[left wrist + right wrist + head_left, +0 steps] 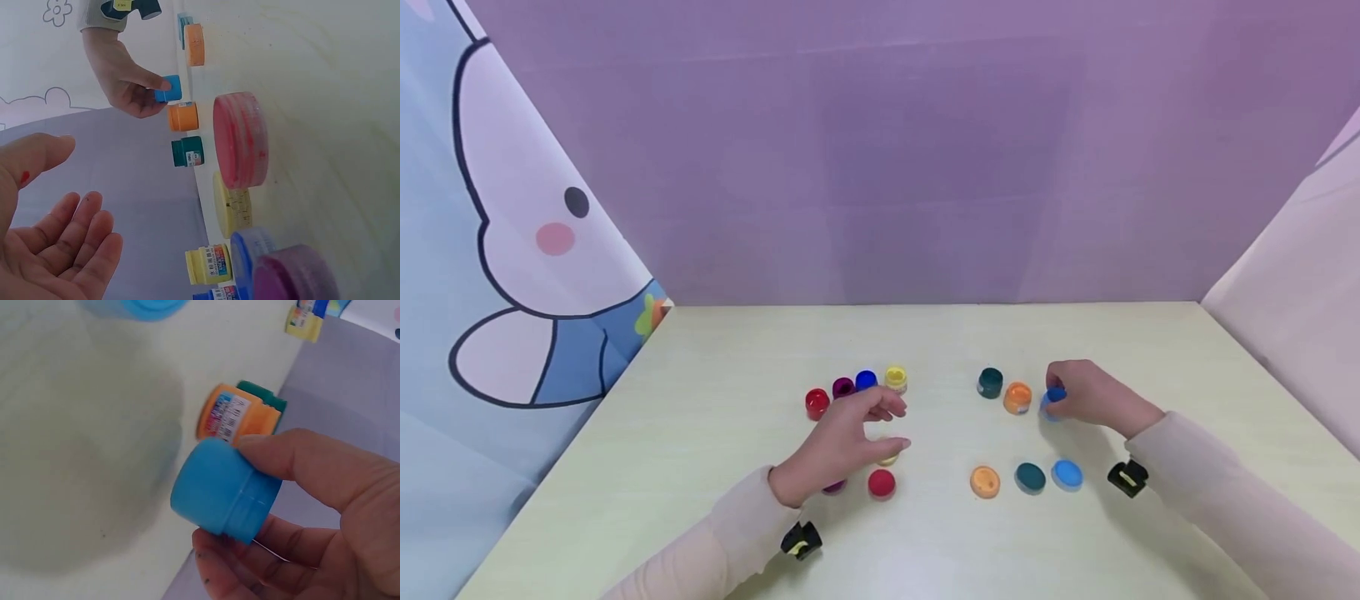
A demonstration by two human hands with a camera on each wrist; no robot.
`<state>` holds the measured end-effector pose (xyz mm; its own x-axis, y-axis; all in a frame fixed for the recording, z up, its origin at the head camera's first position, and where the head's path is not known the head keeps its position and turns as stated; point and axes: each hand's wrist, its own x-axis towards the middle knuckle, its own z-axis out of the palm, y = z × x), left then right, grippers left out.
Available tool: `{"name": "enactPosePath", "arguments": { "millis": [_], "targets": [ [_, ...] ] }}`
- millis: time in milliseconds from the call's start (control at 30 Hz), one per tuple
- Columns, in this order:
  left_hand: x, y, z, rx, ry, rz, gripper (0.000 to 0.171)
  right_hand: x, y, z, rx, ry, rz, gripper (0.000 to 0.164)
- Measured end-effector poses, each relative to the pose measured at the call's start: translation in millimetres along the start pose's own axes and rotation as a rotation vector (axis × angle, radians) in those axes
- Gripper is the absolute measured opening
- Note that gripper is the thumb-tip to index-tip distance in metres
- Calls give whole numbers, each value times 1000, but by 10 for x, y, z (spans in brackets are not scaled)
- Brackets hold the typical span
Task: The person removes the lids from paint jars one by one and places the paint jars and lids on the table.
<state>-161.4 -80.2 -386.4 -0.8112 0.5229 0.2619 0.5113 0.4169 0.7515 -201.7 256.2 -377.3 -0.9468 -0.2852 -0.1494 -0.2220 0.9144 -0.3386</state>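
Observation:
On the right, my right hand point(1090, 393) pinches a light blue paint jar point(215, 487) between thumb and fingers, at or just above the table. Beside it stand an open orange jar point(1018, 398) and a dark green jar point(990, 382). My left hand point(838, 442) hovers, fingers apart and holding nothing, above a red lid point(240, 140), a yellow lid point(231, 203), a blue lid point(244, 259) and a purple lid point(294, 275). The head view shows the blue lid hidden behind this hand and the purple one mostly covered.
Behind the left hand stand red point(817, 404), purple point(843, 387), dark blue point(866, 380) and yellow point(896, 379) jars. Orange point(985, 482), dark green point(1031, 477) and light blue point(1067, 474) lids lie at the front right. A purple cloth point(940, 167) hangs behind the table point(737, 342).

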Motion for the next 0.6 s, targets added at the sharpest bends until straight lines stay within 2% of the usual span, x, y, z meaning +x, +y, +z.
{"name": "enactPosePath", "arguments": {
  "millis": [200,467,600],
  "targets": [
    [-15,-37,19,-42,-8,7,32,29,14,88,2,-27,23,25],
    [-58,-56,-6,-22,-1,-9,30,33,25,164,10,-16,29,26],
    [-111,-81,-76,15,24,-22,32,-34,65,139,8,23,-16,39]
  ]
}}
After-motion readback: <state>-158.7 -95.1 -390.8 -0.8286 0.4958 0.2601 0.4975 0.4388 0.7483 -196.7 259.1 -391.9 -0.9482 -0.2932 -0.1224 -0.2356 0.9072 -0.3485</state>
